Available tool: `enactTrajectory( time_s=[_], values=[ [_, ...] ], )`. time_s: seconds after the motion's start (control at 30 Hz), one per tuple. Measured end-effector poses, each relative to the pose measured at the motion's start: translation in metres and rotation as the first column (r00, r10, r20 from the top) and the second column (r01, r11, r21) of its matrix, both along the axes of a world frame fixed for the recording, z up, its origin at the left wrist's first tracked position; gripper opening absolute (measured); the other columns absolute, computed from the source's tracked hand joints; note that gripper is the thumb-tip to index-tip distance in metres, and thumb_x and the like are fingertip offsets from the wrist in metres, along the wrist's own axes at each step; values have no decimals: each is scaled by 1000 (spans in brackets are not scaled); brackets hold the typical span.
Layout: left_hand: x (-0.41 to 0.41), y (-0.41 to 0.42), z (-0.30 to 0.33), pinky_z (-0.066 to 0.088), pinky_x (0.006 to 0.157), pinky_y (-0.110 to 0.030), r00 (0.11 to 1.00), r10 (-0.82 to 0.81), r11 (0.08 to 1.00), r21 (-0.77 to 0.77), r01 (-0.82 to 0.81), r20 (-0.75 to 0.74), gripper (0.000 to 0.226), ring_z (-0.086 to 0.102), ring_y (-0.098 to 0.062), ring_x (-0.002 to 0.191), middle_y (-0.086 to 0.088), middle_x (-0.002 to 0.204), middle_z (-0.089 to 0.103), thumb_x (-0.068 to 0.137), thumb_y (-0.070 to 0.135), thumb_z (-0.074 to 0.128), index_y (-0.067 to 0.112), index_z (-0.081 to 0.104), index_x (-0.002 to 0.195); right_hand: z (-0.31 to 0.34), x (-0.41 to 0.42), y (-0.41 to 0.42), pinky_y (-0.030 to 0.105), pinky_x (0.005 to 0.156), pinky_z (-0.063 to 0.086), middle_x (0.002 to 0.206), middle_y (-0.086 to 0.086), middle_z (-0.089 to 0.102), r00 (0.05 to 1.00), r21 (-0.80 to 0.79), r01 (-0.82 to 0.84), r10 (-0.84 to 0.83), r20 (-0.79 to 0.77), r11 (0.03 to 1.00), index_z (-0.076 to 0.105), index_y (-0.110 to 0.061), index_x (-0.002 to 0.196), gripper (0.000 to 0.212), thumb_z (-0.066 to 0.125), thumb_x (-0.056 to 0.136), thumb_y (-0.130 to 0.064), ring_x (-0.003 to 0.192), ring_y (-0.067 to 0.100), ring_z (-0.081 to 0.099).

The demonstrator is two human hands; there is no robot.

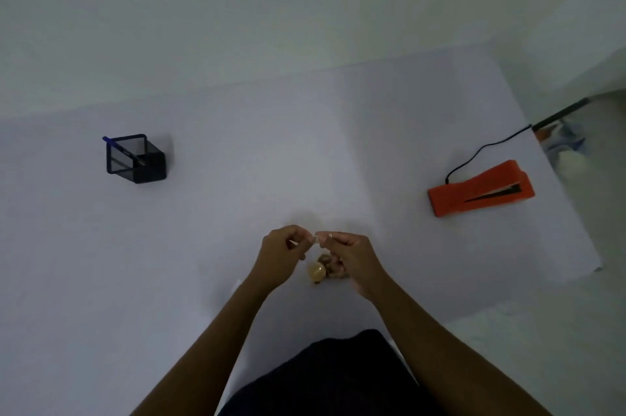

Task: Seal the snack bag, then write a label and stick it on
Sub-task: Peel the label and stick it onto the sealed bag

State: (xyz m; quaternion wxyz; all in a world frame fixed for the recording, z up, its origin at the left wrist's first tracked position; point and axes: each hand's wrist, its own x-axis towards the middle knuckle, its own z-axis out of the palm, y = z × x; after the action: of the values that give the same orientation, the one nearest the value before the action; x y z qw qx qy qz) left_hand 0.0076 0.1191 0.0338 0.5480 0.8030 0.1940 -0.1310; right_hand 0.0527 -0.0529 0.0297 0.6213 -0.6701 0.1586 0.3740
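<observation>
A small clear snack bag [321,271] with pale and brown snacks inside hangs between my hands, low over the white table [237,161]. My left hand [281,254] pinches the bag's top edge from the left. My right hand [352,258] pinches the same edge from the right, fingertips nearly touching the left ones. An orange bag sealer [481,190] with a black cord lies at the right of the table. A black mesh pen holder [135,158] with a blue pen [113,142] stands at the far left. No label is visible.
The table's right edge runs diagonally just beyond the sealer, and its cord [484,148] trails off that edge. Blurred clutter [562,144] lies past the edge on the floor. A wall rises behind the table. My dark-clothed lap [321,378] is at the bottom.
</observation>
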Motion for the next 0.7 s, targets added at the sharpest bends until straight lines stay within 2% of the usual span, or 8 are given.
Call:
enactTrajectory(
  time_s=[0.07, 0.13, 0.27, 0.33, 0.4, 0.5, 0.63, 0.7],
  values=[
    [6, -9, -15, 49, 58, -11, 998, 39, 999, 21, -38, -48, 13, 66, -6, 58, 0, 75, 72, 94, 22, 65, 14, 71, 85, -12, 8, -8, 20, 50, 43, 61, -10, 64, 1000, -12, -23, 23, -5, 1000, 80, -14, 106, 19, 74, 90, -22, 52, 5, 52],
    [8, -15, -31, 52, 61, -17, 991, 74, 997, 33, -71, -113, 13, 66, -4, 55, 0, 76, 73, 93, 20, 65, 13, 71, 84, -25, 16, -16, 18, 52, 44, 66, -9, 69, 998, -50, -59, 60, 27, 997, 79, -12, 104, 17, 74, 90, -20, 55, 4, 55],
    [9, -27, -60, 57, 69, -32, 976, 107, 993, 72, -95, -189, 13, 65, -12, 66, -1, 78, 72, 91, 20, 67, 11, 73, 85, -51, 28, -25, 24, 66, 55, 79, 4, 76, 962, -254, -206, 244, 127, 945, 78, -7, 88, 12, 75, 88, -19, 69, 10, 66],
    [10, -31, -68, 57, 71, -31, 970, 103, 992, 91, -84, -222, 14, 66, -13, 72, 1, 79, 72, 91, 23, 67, 12, 74, 84, -63, 32, -25, 25, 66, 53, 74, 2, 73, 934, -299, -275, 328, 143, 914, 77, -8, 80, 13, 77, 86, -20, 67, 8, 64],
    [12, -33, -74, 55, 70, -29, 961, 107, 990, 112, -80, -256, 17, 66, -12, 74, 4, 77, 71, 90, 26, 66, 14, 73, 81, -73, 36, -24, 19, 63, 49, 67, -4, 69, 899, -356, -339, 411, 150, 871, 74, -14, 73, 15, 77, 85, -21, 61, 2, 60],
    [15, -36, -79, 47, 61, -25, 953, 116, 985, 154, -75, -281, 19, 61, -10, 68, 6, 71, 66, 89, 26, 64, 14, 69, 75, -84, 42, -21, 10, 57, 41, 60, -11, 63, 847, -453, -386, 503, 172, 804, 68, -21, 67, 19, 78, 83, -22, 56, -4, 55],
    [19, -40, -79, 39, 56, -21, 954, 102, 979, 198, -46, -282, 21, 59, -11, 66, 3, 71, 66, 90, 26, 61, 14, 66, 73, -93, 48, -22, 23, 62, 46, 70, 6, 72, 817, -509, -413, 554, 159, 755, 72, -6, 72, 20, 76, 82, -23, 66, 13, 63],
    [22, -41, -78, 41, 57, -22, 956, 92, 974, 223, -28, -280, 21, 60, -11, 66, 5, 71, 65, 91, 28, 61, 16, 65, 74, -93, 49, -23, 23, 59, 44, 69, 8, 71, 811, -518, -420, 565, 154, 745, 69, -2, 71, 24, 75, 83, -22, 62, 11, 60]
  ],
)
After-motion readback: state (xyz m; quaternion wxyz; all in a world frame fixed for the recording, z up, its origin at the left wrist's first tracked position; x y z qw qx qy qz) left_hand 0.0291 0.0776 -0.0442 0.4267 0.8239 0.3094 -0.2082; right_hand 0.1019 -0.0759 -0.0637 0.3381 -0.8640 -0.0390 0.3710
